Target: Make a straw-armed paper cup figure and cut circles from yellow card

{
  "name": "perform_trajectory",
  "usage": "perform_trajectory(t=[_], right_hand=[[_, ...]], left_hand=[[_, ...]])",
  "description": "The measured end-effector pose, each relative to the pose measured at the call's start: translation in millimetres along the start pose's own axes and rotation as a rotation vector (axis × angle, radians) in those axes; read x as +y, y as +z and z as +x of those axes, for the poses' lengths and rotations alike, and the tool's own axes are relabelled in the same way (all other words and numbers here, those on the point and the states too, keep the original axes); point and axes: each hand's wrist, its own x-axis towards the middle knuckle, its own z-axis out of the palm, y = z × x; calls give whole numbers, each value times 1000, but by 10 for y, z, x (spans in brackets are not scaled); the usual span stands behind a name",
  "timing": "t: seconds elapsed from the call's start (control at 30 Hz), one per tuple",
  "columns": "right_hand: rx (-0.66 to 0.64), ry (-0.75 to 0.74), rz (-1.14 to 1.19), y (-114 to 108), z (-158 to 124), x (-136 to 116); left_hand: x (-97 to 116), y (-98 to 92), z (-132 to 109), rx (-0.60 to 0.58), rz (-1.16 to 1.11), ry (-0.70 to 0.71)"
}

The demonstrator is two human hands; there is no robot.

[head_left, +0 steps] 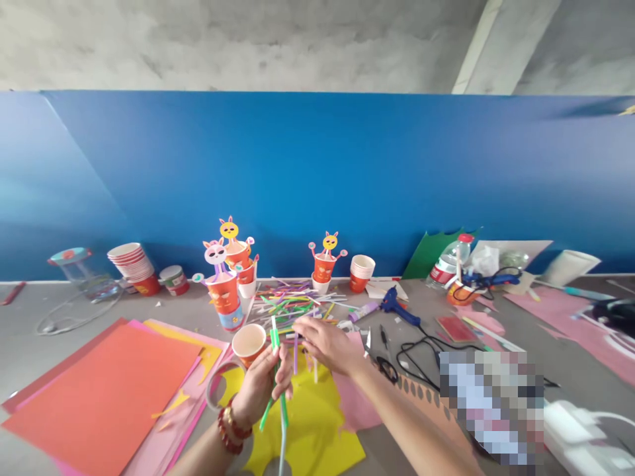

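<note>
My left hand (260, 385) is closed round an orange paper cup (249, 344) and a few green and white straws (276, 380) that stick out above and below the fist. My right hand (325, 342) reaches forward over a heap of coloured straws (290, 303), palm down, fingers bent over the heap; whether they grip a straw I cannot make out. Beneath both hands lies a yellow paper sheet (317, 423).
Cup figures with paper animal heads (224, 281) (325, 261) stand at the blue wall. Stacked cups (133, 264), orange and pink sheets (106, 390), a blue glue gun (397, 305), scissors (377, 354), a water bottle (449, 261) and cables lie around.
</note>
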Motion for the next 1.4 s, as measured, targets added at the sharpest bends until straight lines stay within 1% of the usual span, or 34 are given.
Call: perform_trajectory(t=[0.03, 0.1, 0.2, 0.3, 0.37, 0.43, 0.53, 0.6, 0.63, 0.73, 0.93, 1.07, 1.17, 1.27, 1.4], right_hand=[[12, 39, 12, 43, 21, 0], [-5, 72, 26, 142, 8, 8], [-69, 57, 19, 267, -98, 17], [-57, 63, -8, 303, -198, 10], [-25, 82, -27, 267, -236, 29], [16, 139, -58, 188, -268, 108], [98, 322, -163, 33, -338, 341], [122, 431, -244, -49, -389, 507], [121, 457, -277, -72, -407, 572], [125, 505, -363, -60, -411, 655], [148, 595, -447, 78, -295, 597], [164, 612, -423, 101, -262, 605], [196, 592, -361, 53, -265, 652], [281, 582, -273, -78, -297, 764], [403, 577, -112, -317, -387, 937]], left_hand=[[-11, -4, 2, -1, 9, -4], [-52, -17, 15, 11, 35, -15], [-144, -28, 33, 38, 65, -60], [-229, -6, 21, 39, 81, -144], [-270, 18, 0, 34, 100, -181], [-299, 35, -20, 32, 124, -203], [-326, 41, -35, 38, 149, -223], [-340, 36, -35, 44, 153, -225], [-347, 33, -34, 46, 151, -223], [-363, 23, -26, 46, 144, -221], [-379, 2, 6, 76, 154, -214], [-396, -9, 19, 88, 160, -211], [-396, -11, 16, 102, 157, -203], [-378, -5, 7, 93, 147, -201], [-345, 9, 4, 58, 112, -188]])
